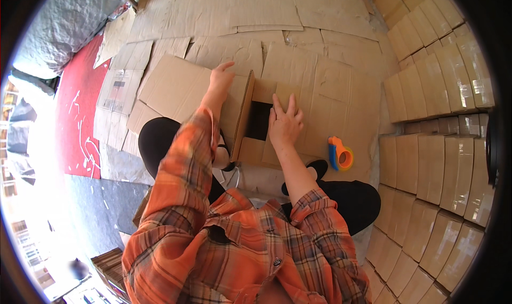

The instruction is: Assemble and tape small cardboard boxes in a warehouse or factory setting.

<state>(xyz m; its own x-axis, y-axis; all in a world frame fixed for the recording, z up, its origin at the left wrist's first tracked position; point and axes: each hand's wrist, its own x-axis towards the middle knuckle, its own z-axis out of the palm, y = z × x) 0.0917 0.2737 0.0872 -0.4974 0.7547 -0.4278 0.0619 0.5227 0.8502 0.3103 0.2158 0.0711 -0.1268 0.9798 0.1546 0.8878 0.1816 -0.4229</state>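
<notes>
A cardboard box (255, 151) stands between my feet, its top partly open. Its far and near end flaps are folded inward, leaving a dark rectangular opening (258, 124). On the left a long side flap (232, 120) is raised at a slant. My left hand (221, 81) is at the far end of that flap, a finger stretched to the right; its other fingers are partly hidden. Over the right side of the opening, my right hand (285, 124) lies with fingers spread on the cardboard, holding nothing. An orange and blue tape dispenser (340, 153) lies right of it.
Flattened cardboard sheets (213, 10) cover the floor. Closed cartons (426, 165) are stacked along the right side. A red mat (80, 117) with white scraps lies at the left, below a grey wrapped bundle (64, 32). Folded cardboard (110, 269) is at the lower left.
</notes>
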